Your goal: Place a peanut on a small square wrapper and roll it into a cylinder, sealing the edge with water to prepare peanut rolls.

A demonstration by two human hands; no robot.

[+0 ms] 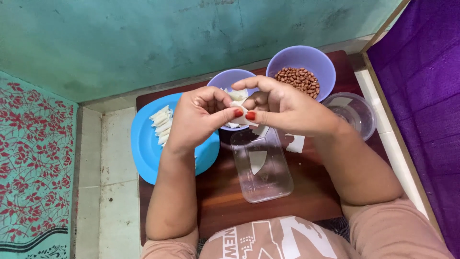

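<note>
Both hands meet just above the middle of the frame, thumbs side by side with red-painted nails. The left hand (199,115) is curled, thumb and fingers pinched on a small white wrapper piece (241,116), and the right hand (282,108) pinches the same piece from the other side, its forefinger arched over the top. So the two are together, both clamped on that one scrap of white sheet, which sits between the thumbs over the near edge of the small purple bowl (225,79).

That bowl shows more white pieces inside, mostly hidden behind the fingers. Right of it, toward the upper right, the larger purple bowl (301,56) holds brown peanuts (299,79). Below the hands, at centre frame, a clear rectangular container (266,180) lies on the dark wooden board (225,192), with one white piece resting in it. Another white piece (295,143) lies on the board just under the right wrist. To the right a clear round bowl (362,115) stands; I cannot tell what is in it. At left, partly under the left forearm, a blue plate (146,144) carries a row of folded white rolls (162,124).
</note>
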